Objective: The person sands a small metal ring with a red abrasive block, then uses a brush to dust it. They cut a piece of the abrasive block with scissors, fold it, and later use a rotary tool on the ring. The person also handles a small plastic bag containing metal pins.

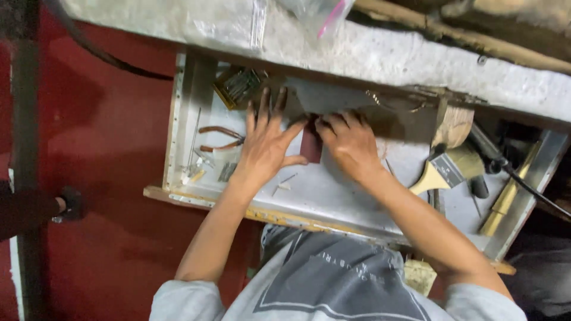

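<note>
My left hand (266, 141) lies flat with fingers spread on the grey bench top (333, 193), its thumb touching a small dark red rectangular piece (310, 145). My right hand (348, 141) presses its fingertips on the upper edge of that same piece from the right. The piece lies between both hands on the bench. Both hands are smudged dark at the fingertips.
Orange-handled pliers (221, 138) and a small box of metal pins (238, 86) lie to the left. A paintbrush (449, 167), a brass bar (510, 193) and a black cable (529, 184) lie at the right. A red floor (107, 178) is below the bench.
</note>
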